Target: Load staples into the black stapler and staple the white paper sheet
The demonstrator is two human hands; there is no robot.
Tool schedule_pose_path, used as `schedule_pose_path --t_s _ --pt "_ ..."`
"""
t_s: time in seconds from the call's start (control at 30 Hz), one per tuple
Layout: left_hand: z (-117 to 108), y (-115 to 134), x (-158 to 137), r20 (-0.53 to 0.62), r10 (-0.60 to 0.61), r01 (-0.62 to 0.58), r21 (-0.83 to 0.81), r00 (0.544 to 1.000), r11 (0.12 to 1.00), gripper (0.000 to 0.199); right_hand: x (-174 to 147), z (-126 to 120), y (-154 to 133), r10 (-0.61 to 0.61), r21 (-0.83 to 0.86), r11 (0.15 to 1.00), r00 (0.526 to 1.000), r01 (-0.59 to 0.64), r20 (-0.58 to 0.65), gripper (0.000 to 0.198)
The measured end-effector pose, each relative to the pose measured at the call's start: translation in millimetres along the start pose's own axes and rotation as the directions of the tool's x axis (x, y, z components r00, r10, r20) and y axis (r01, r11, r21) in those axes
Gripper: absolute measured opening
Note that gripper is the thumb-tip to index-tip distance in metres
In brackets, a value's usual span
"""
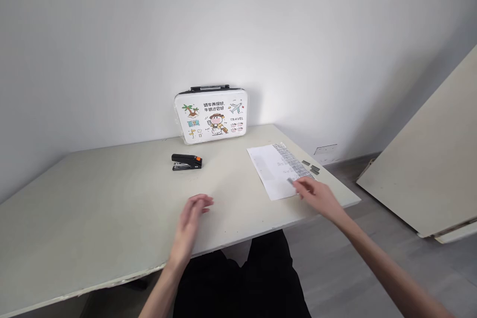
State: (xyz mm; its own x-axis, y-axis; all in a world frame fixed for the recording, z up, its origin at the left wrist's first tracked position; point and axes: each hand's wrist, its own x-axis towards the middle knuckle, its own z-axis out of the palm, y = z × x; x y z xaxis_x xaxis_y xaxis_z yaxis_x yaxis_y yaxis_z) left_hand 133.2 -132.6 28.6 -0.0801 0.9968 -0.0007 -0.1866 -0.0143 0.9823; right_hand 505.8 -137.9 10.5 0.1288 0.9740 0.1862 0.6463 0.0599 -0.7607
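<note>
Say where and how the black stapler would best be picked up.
Probably pinch the black stapler across its narrow body near the orange-marked end, coming from above on the person's side. It stands on its base, long side facing the person; the gap between arm and base shows toward the opposite end. The left hand is nearest and looks empty.

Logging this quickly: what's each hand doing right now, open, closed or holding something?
Left hand: loosely open, nothing visible in it.
Right hand: closed, pinching a small grey strip.
</note>
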Motion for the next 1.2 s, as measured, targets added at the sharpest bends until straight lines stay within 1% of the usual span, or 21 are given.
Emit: schedule_pose_path --t_s 0.03,0.07,0.1,0.13,0.2,0.23,0.27,0.33,0.43,0.57,0.63,0.77,0.83,0.87,0.93,1.0,1.03,1.07,1.1,1.17,1.2 --pt "9.4 0.3 -1.4 0.091 0.063 -0.074 0.126 0.994 0.989 0.021 -0.8 13.1 -21.4 -0.063 0.053 0.997 0.992 0.057 0.112 0.045" --pt "18.6 1.3 -2.1 0.191 0.121 -0.161 0.209 0.974 0.964 0.029 -1.5 25.4 -42.1 -0.121 0.1 0.99 0.968 0.101 0.218 0.044" --pt "26.9 3.0 -1.9 0.295 0.176 -0.254 0.254 0.939 0.933 0.036 -1.9 36.1 -61.1 -0.178 0.144 0.98 0.934 0.138 0.311 0.041" --pt "33.8 5.1 -0.8 0.389 0.228 -0.348 0.274 0.892 0.896 0.04 -2.1 45.0 -77.8 -0.221 0.172 0.971 0.904 0.168 0.366 0.038" --pt "41.5 9.7 3.5 0.542 0.305 -0.516 0.294 0.783 0.804 0.039 -1.9 56.6 -102.4 -0.286 0.215 0.954 0.854 0.21 0.435 0.033" --pt "42.2 11.6 6.1 0.591 0.317 -0.574 0.313 0.741 0.757 0.036 -1.7 59.7 -110.4 -0.307 0.23 0.947 0.838 0.223 0.451 0.031" --pt "41.1 12.8 8.5 0.621 0.316 -0.608 0.336 0.717 0.719 0.033 -1.5 61.4 -115.8 -0.319 0.24 0.943 0.827 0.229 0.463 0.03" --pt "35.3 12.8 11.9 0.642 0.29 -0.621 0.376 0.71 0.688 0.026 -1.3 62.0 -120.4 -0.32 0.252 0.942 0.816 0.221 0.481 0.027" --pt "25.3 7.6 12.2 0.639 0.258 -0.608 0.416 0.724 0.677 0.018 -2.3 60.8 -118.5 -0.305 0.256 0.946 0.807 0.197 0.506 0.026" --pt "21.3 -0.9 9.9 0.666 0.252 -0.652 0.459 0.702 0.603 0.019 -5.9 59.9 -114.0 -0.286 0.252 0.952 0.806 0.176 0.518 0.028" --pt "23.7 -2.6 9.8 0.668 0.262 -0.659 0.451 0.697 0.602 0.019 -8.4 60.2 -113.9 -0.282 0.253 0.952 0.806 0.17 0.52 0.03" --pt "32.3 -1.0 10.0 0.653 0.276 -0.633 0.403 0.705 0.661 0.02 -10.9 58.7 -112.6 -0.287 0.251 0.951 0.814 0.18 0.505 0.031" --pt "34.5 0.1 9.4 0.635 0.264 -0.607 0.41 0.726 0.68 0.023 -7.8 52.1 -103.3 -0.273 0.229 0.956 0.839 0.183 0.47 0.032" --pt "34.0 0.3 9.0 0.615 0.254 -0.578 0.409 0.746 0.706 0.027 -4.9 46.2 -94.4 -0.253 0.203 0.963 0.864 0.18 0.436 0.034" --pt "28.2 0.2 8.2 0.547 0.227 -0.478 0.375 0.806 0.794 0.036 2.9 28.9 -66.7 -0.178 0.114 0.982 0.93 0.149 0.32 0.038" --pt "15.9 0.1 7.5 0.459 0.18 -0.345 0.306 0.87 0.887 0.038 11.3 6.8 -28.1 -0.066 -0.027 0.997 0.989 0.07 0.134 0.041" --pt "7.7 0.3 7.3 0.413 0.154 -0.283 0.273 0.898 0.92 0.036 14.9 -4.6 -6.9 -0.008 -0.107 0.994 1.0 0.011 0.026 0.04" --pt "-1.4 1.0 7.1 0.367 0.127 -0.227 0.243 0.922 0.943 0.033 17.8 -15.1 14.1 0.045 -0.189 0.98 0.996 -0.059 -0.076 0.039" --pt "-11.0 2.1 7.1 0.321 0.103 -0.18 0.217 0.941 0.959 0.029 20.0 -24.3 33.8 0.101 -0.261 0.955 0.981 -0.142 -0.164 0.037" --pt "-30.0 5.5 7.2 0.236 0.059 -0.102 0.174 0.97 0.979 0.026 22.5 -36.7 65.9 0.203 -0.384 0.872 0.939 -0.303 -0.279 0.037" --pt "-38.7 7.7 7.2 0.199 0.043 -0.077 0.167 0.979 0.983 0.027 23.2 -39.9 77.5 0.235 -0.423 0.833 0.92 -0.357 -0.313 0.037"
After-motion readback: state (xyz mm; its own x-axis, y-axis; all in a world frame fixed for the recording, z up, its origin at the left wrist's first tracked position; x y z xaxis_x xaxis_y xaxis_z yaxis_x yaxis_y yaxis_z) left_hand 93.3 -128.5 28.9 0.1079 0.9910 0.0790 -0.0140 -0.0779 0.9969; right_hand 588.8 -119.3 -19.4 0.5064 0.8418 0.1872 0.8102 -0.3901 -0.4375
